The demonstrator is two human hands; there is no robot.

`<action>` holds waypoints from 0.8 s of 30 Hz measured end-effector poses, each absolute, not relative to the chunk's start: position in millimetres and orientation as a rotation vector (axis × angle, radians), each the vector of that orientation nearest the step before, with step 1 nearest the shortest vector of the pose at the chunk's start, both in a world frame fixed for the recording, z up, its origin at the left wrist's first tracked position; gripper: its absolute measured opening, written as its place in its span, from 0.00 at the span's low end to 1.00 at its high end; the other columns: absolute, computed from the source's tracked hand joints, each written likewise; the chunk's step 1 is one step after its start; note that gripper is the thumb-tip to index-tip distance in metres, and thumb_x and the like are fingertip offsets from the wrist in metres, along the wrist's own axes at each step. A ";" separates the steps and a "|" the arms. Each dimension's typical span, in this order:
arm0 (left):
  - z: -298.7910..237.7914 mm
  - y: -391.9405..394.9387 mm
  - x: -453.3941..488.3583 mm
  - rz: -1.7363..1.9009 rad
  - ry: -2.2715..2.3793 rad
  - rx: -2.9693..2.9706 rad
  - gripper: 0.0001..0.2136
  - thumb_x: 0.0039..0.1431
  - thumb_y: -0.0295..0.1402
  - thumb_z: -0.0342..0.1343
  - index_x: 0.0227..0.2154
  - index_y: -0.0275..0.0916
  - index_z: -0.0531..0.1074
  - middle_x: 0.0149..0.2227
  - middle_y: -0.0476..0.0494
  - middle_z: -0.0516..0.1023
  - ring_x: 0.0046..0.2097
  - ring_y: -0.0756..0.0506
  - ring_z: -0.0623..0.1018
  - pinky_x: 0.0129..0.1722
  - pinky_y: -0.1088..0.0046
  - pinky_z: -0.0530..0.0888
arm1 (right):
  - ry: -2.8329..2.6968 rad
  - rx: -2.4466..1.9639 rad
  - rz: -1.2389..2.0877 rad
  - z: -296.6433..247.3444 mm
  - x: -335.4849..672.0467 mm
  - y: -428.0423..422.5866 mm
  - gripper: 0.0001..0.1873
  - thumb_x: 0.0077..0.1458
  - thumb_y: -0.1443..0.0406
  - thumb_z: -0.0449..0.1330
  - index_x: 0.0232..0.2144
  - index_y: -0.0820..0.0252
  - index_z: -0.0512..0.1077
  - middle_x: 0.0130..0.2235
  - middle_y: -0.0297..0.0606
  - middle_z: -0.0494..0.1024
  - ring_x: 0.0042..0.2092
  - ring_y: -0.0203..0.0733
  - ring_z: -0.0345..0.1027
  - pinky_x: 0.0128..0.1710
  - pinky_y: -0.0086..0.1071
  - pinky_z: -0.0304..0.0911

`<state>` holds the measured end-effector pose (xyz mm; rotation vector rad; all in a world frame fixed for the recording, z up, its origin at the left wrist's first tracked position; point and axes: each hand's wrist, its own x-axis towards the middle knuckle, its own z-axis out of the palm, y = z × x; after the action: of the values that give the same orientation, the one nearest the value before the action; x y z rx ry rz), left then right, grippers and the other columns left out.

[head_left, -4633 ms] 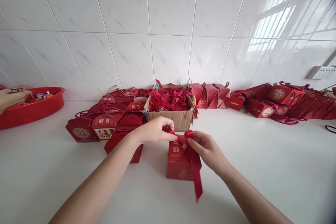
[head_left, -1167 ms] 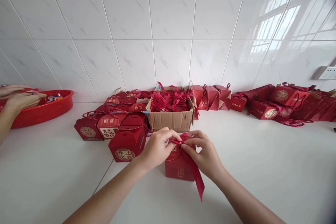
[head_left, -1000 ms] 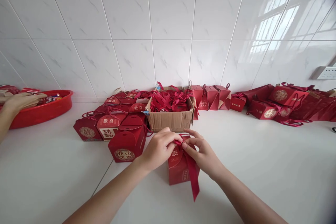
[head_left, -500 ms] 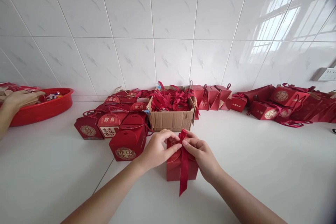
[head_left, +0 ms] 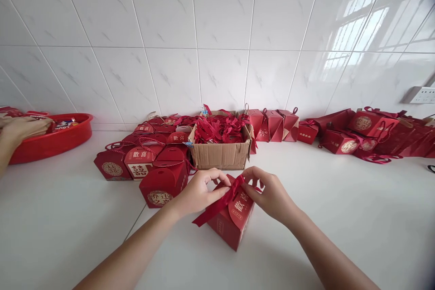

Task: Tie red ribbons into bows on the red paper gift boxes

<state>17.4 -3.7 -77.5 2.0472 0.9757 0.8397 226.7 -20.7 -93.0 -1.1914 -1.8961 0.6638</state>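
Observation:
A red gift box (head_left: 226,224) with gold lettering stands on the white table in front of me, turned so one corner points towards me. Across its top runs a dark red ribbon (head_left: 212,208), one tail hanging over the left side. My left hand (head_left: 205,192) pinches the ribbon near the box's top, thumb against fingers. Just to the right, my right hand (head_left: 267,190) is closed on another part of the same ribbon, close to the knot. The fingers partly hide the knot.
Behind the box, a cardboard carton (head_left: 220,156) holds many red ribbons. Filled red boxes (head_left: 159,186) cluster at left, and more red boxes (head_left: 363,129) lie at right. Far left, another person's hand (head_left: 13,133) reaches into a red basin (head_left: 50,147).
The gift box has turned, so a corner now faces me. The ribbon tail has swung from the front to the left. My right hand has shifted slightly right.

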 end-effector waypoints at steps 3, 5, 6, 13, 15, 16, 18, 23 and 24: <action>-76.9 -3.8 18.7 0.836 0.966 2.047 0.03 0.56 0.30 0.55 0.32 0.39 0.72 0.38 0.47 0.77 0.42 0.47 0.75 0.45 0.71 0.71 | -1.956 -1.227 0.666 -76.8 233.2 -26.6 0.07 0.53 0.67 0.54 0.37 0.55 0.67 0.32 0.31 0.74 0.28 0.34 0.57 0.30 0.29 0.59; -76.5 -3.6 19.0 0.822 0.959 2.051 0.03 0.56 0.30 0.54 0.32 0.39 0.72 0.38 0.47 0.77 0.42 0.47 0.75 0.45 0.71 0.71 | -2.009 -1.250 0.766 -61.8 239.9 -29.1 0.09 0.53 0.65 0.56 0.38 0.55 0.65 0.30 0.30 0.74 0.25 0.32 0.53 0.25 0.28 0.56; -76.3 -3.5 19.1 0.813 0.954 2.057 0.03 0.56 0.29 0.54 0.32 0.39 0.72 0.37 0.47 0.77 0.42 0.47 0.75 0.45 0.71 0.71 | -2.060 -1.258 0.839 -54.2 243.3 -29.0 0.11 0.52 0.64 0.57 0.39 0.55 0.65 0.29 0.29 0.74 0.24 0.32 0.53 0.24 0.27 0.55; -66.1 -5.2 19.7 0.738 0.953 2.123 0.03 0.55 0.30 0.53 0.33 0.39 0.71 0.38 0.47 0.77 0.42 0.46 0.75 0.45 0.69 0.71 | -2.306 -1.282 0.894 -23.7 244.9 -6.5 0.12 0.53 0.57 0.58 0.39 0.55 0.68 0.43 0.38 0.74 0.40 0.40 0.69 0.35 0.32 0.65; -56.4 -4.2 20.2 0.639 0.981 2.150 0.04 0.55 0.30 0.53 0.33 0.40 0.72 0.38 0.47 0.77 0.42 0.46 0.75 0.44 0.69 0.71 | -2.372 -1.250 0.910 -22.0 240.3 -1.8 0.07 0.52 0.61 0.58 0.35 0.56 0.68 0.41 0.37 0.75 0.39 0.39 0.69 0.33 0.30 0.64; -50.4 -3.3 20.5 0.577 0.985 2.173 0.04 0.54 0.30 0.53 0.32 0.40 0.72 0.37 0.48 0.77 0.41 0.46 0.75 0.44 0.69 0.70 | -2.400 -1.237 0.933 -21.9 238.4 -0.7 0.06 0.52 0.63 0.58 0.33 0.57 0.67 0.39 0.36 0.75 0.37 0.39 0.69 0.30 0.29 0.63; -37.5 -1.1 21.8 0.456 0.981 2.230 0.05 0.52 0.29 0.54 0.31 0.41 0.73 0.36 0.49 0.78 0.41 0.45 0.75 0.43 0.69 0.70 | -2.424 -1.196 0.958 -22.9 236.3 -0.1 0.05 0.50 0.66 0.59 0.31 0.58 0.66 0.36 0.35 0.75 0.34 0.37 0.68 0.27 0.27 0.61; -16.6 0.4 27.5 0.260 1.071 2.325 0.04 0.51 0.29 0.54 0.29 0.41 0.73 0.35 0.48 0.78 0.37 0.45 0.76 0.34 0.73 0.69 | -2.419 -1.076 0.882 -28.3 238.0 0.7 0.04 0.51 0.71 0.54 0.29 0.58 0.64 0.31 0.32 0.73 0.32 0.34 0.65 0.28 0.26 0.59; -16.0 -0.3 28.6 0.246 1.109 2.336 0.05 0.51 0.29 0.53 0.29 0.41 0.73 0.35 0.48 0.78 0.36 0.45 0.76 0.32 0.73 0.69 | -2.423 -1.067 0.871 -29.3 238.3 1.1 0.04 0.51 0.71 0.54 0.29 0.58 0.63 0.31 0.31 0.72 0.32 0.34 0.65 0.29 0.27 0.59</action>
<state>28.6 -0.3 -16.0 2.3359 1.1086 0.2458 238.3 1.1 -29.3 -1.0674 -2.4225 0.8706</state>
